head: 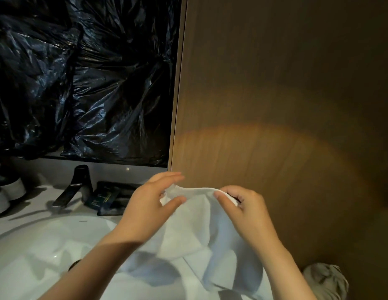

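**Cloth [195,224] held up by its top edge over washbasin [48,245]**

White cloth hangs from two bare hands at the middle of the frame, its upper hem stretched in a shallow arc between them. The lower folds drape down over the near rim of the white basin. The left hand [149,204] takes one end of the hem, thumb in front and fingers reaching behind, only loosely bent. The right hand [243,208] pinches the other end, thumb pressed on the fabric and fingers curled behind it. The hands are near each other and do not touch.

Behind the left hand, a black tap [74,185] stands at the back of the basin. Dark flat packets [110,198] lie just beside it on the counter. Pale cups [6,191] stand at the far left edge. Crumpled black plastic sheeting [80,72] covers the wall above the counter. A brown wooden panel [275,83] fills the right side behind the cloth, with a warm patch of light across it. A bunched grey fabric [325,280] lies in the bottom right corner.
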